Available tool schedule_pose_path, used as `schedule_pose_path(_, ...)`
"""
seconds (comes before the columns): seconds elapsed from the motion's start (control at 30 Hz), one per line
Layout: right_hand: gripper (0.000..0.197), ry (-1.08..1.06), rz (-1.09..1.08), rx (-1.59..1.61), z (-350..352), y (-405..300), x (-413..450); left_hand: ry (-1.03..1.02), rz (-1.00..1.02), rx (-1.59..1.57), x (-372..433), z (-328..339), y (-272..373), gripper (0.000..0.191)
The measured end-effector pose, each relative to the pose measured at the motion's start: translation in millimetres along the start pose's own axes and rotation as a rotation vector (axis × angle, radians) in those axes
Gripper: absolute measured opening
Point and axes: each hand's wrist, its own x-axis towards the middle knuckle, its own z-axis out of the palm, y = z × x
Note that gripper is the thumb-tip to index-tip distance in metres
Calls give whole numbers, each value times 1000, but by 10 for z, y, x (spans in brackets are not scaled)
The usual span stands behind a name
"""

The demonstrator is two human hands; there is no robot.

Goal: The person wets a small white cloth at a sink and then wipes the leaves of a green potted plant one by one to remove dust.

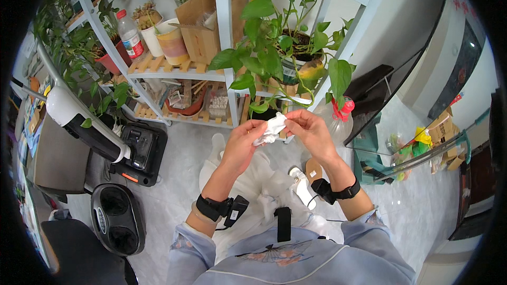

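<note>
A crumpled white tissue is stretched between my two hands, in front of the plant shelf. My left hand pinches its left side between thumb and fingers. On its right edge, the thumb and forefinger of my right hand grip it. Just beyond my hands hang leaves of a potted pothos, one of them partly yellow. Both wrists wear black straps with small devices. Below the tissue, a white skirt spreads over the floor.
A blue-grey shelf with wooden slats holds plants, a plastic bottle and a cardboard box. A large clear bottle with a red cap stands to the right. A floor washer and foot massager are at left, sandals below.
</note>
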Motion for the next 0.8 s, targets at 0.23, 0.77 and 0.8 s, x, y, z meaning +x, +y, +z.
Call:
schedule_pose_path(0.23, 13, 39, 3, -48, -26, 52, 75, 111, 239, 430, 1, 74, 51, 17)
schedule_pose_path(0.77, 19, -7, 42, -33, 22, 28, 5, -12, 115, -54, 79, 27, -90, 23)
schedule_pose_path(0.8, 19, -5, 40, -33, 9, 38, 5, -15, 116, -53, 85, 28, -93, 23)
